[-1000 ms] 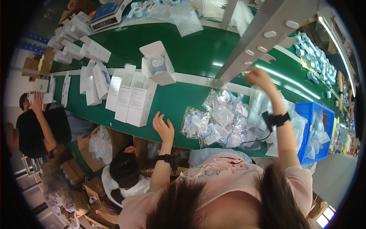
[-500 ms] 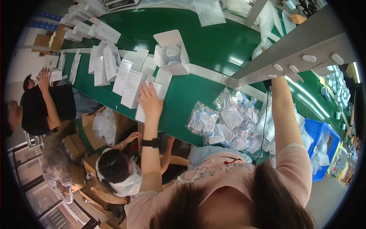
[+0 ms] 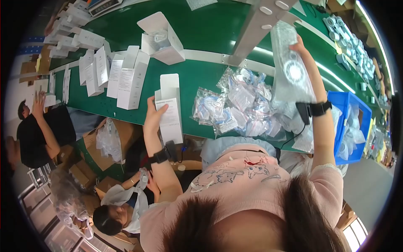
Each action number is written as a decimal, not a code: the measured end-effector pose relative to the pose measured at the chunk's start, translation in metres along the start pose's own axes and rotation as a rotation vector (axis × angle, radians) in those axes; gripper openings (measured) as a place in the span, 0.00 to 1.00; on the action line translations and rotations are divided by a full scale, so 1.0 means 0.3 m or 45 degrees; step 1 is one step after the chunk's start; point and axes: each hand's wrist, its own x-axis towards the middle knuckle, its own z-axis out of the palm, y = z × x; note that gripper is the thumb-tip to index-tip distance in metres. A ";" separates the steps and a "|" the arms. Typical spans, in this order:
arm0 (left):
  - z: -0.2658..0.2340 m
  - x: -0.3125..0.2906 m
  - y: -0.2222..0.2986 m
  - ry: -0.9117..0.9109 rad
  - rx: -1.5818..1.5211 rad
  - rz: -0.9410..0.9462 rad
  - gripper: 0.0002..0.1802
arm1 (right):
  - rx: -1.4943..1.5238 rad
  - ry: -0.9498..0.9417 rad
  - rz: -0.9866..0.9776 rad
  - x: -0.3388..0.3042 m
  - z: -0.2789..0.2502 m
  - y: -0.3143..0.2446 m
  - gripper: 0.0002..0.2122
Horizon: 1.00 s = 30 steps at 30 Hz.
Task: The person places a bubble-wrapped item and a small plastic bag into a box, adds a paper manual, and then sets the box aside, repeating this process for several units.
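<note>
My left hand point(image 3: 153, 114) is closed on a white carton point(image 3: 170, 119) at the table's near edge, its thumb across the printed face. The carton's top flap stands open and points away from me. Out to the right, my right hand point(image 3: 299, 48) grips a clear bubble-wrap bag point(image 3: 289, 52) by its side. A round whitish part shows through the wrap. Between my hands lies a heap of small clear plastic bags point(image 3: 245, 103) holding white and blue pieces.
Several white cartons point(image 3: 128, 84) stand left of my hand. An open white box point(image 3: 168, 52) with plastic-wrapped items sits beyond. A metal post point(image 3: 252, 31) rises behind the heap. A blue bin point(image 3: 350, 147) is at right. Two other people point(image 3: 46, 130) are at left.
My left hand has drawn one carton away from the row, to the right. My right hand, hidden behind the post before, now shows with a bubble-wrap bag. The view has shifted.
</note>
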 end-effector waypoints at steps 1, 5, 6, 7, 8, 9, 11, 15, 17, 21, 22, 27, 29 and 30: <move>0.029 -0.060 0.066 -0.066 -0.087 0.030 0.41 | 0.214 0.038 0.074 -0.072 0.031 -0.016 0.24; 0.180 -0.243 0.281 -0.219 -0.184 0.271 0.40 | 0.338 0.184 -0.058 -0.217 0.146 0.025 0.24; 0.229 -0.256 0.314 -0.306 -0.107 0.462 0.39 | 0.341 0.194 -0.057 -0.228 0.182 0.041 0.24; 0.263 -0.263 0.342 -0.313 -0.102 0.460 0.39 | 0.487 0.195 -0.134 -0.237 0.227 0.061 0.24; 0.285 -0.265 0.364 -0.343 0.232 0.567 0.38 | 0.635 0.184 -0.206 -0.237 0.282 0.084 0.24; 0.305 -0.271 0.374 -0.371 0.568 0.667 0.38 | 0.640 0.180 -0.203 -0.231 0.342 0.104 0.24; 0.357 -0.279 0.374 -0.320 0.586 0.698 0.38 | 0.689 0.365 -0.641 -0.202 0.445 0.138 0.26; 0.425 -0.295 0.350 -0.118 0.491 0.793 0.41 | 0.474 0.490 -0.988 -0.168 0.545 0.192 0.28; 0.431 -0.296 0.326 0.050 0.248 0.858 0.42 | 0.331 0.461 -1.099 -0.161 0.558 0.214 0.28; 0.435 -0.241 0.302 0.162 0.463 1.326 0.43 | -0.226 0.317 -1.321 -0.169 0.557 0.228 0.27; 0.434 -0.231 0.304 0.164 0.459 1.321 0.43 | -0.476 0.235 -1.326 -0.174 0.555 0.210 0.25; 0.346 -0.173 0.295 0.331 0.083 1.245 0.42 | -1.143 -0.453 -1.360 -0.147 0.522 0.211 0.20; 0.256 -0.169 0.270 0.474 0.105 1.213 0.41 | -0.482 -0.298 -0.930 -0.136 0.506 0.325 0.18; 0.237 -0.175 0.252 0.515 0.115 1.231 0.41 | -0.696 -0.228 -0.814 -0.130 0.481 0.395 0.20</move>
